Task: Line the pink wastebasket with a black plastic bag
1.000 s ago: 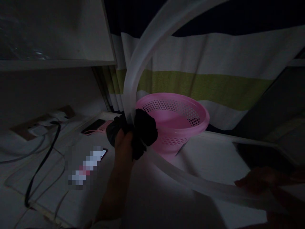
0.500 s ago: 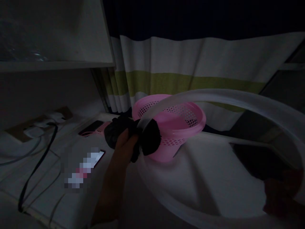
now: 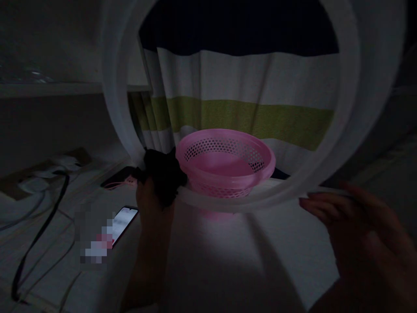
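Note:
The scene is very dim. My left hand [image 3: 148, 204] grips a black bunched cloth [image 3: 163, 174] wrapped on a large white hoop [image 3: 114, 100]. The hoop stands upright and close to the camera, ringing most of the view. My right hand [image 3: 352, 217] pinches the hoop's lower right edge with its fingertips. Seen through the hoop, a pink perforated plastic basket [image 3: 224, 163] stands on the white surface [image 3: 260, 243], just right of the black cloth.
A lit phone [image 3: 122, 219] lies on the surface at the left, beside a blurred patch. A dark cable [image 3: 42, 226] and white cords run along the far left. A second dark phone [image 3: 117, 176] lies further back. A striped curtain [image 3: 247, 108] hangs behind; a shelf [image 3: 48, 89] is at upper left.
The hoop has swung up from lying low and flat to standing upright around the view. My right hand rose with its edge. My left hand shifted slightly left.

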`<state>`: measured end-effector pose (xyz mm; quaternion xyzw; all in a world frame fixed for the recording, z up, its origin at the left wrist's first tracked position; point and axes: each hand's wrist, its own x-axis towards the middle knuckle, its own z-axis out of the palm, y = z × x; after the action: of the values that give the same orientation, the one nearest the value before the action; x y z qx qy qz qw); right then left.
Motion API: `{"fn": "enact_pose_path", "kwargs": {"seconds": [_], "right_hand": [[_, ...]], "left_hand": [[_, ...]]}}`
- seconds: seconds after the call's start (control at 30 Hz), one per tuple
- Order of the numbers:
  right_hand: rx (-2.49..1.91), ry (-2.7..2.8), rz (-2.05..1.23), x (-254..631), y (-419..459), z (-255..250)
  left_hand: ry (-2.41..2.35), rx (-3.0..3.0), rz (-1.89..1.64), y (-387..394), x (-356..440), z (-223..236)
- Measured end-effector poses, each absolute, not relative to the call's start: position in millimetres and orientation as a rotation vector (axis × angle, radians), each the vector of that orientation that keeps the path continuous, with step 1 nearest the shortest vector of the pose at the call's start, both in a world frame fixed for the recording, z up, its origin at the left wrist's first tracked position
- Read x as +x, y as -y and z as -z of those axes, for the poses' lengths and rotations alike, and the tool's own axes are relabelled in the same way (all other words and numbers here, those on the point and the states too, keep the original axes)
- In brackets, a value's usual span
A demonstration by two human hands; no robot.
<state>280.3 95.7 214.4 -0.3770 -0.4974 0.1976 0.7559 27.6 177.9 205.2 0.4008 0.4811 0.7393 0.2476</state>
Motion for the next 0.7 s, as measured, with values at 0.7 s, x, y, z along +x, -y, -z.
{"fn": "enact_pose_path", "kwargs": {"seconds": [0.7], "right_hand": [[-0.805,0.964,-0.473,222,-90,-214]], "left_hand": [[-1.056,0.904,-2.017,-189,56,-185]]}}
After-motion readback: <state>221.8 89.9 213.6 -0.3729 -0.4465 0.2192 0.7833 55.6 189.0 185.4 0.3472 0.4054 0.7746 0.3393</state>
